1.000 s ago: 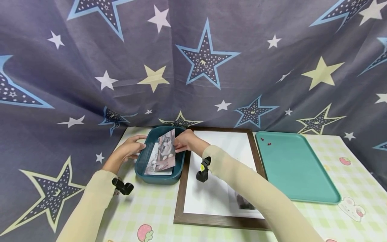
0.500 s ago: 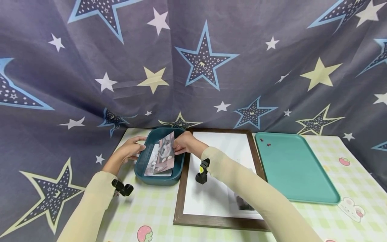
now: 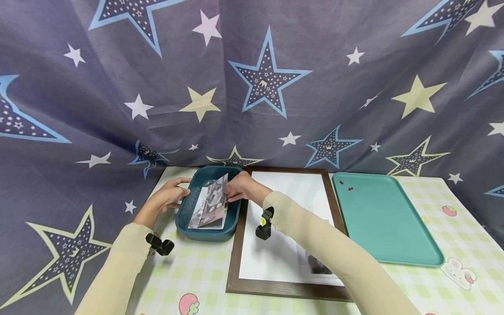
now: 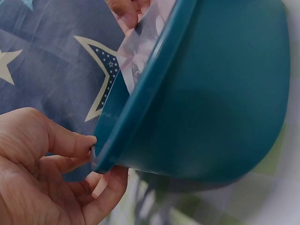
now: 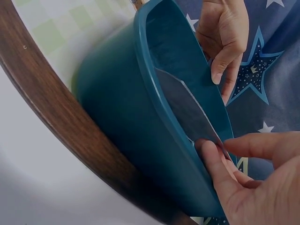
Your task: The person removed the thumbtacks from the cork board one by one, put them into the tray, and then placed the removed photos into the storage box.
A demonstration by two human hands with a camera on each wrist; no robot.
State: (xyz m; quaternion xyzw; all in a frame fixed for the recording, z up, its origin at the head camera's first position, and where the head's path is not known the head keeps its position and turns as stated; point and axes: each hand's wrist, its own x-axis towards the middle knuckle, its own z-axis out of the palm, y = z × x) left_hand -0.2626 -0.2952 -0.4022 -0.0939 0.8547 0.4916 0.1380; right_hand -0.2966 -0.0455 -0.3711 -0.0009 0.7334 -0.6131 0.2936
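Observation:
At the left of the table stands a deep teal basin [image 3: 204,236]. My left hand [image 3: 170,194] pinches its left rim, thumb on the inside and fingers outside, as the left wrist view shows. My right hand [image 3: 239,186] is over the right rim and pinches the edge of a photo print [image 3: 214,201] between thumb and fingers. The print slants inside the basin with its picture side up, seen from behind as a grey sheet [image 5: 185,105] in the right wrist view. Beneath it lies another print with a white border [image 3: 216,225], partly covered.
A brown wooden frame [image 3: 234,267] with a white board [image 3: 267,262] lies right of the basin, close against it. A dark picture [image 3: 318,265] on the board is half hidden by my right sleeve. Further right, a green tray [image 3: 387,218] holds two red push pins [image 3: 351,188].
The photo print in my right hand has sunk slightly, its lower end shifting down and left over the other print. My left hand stays on the rim.

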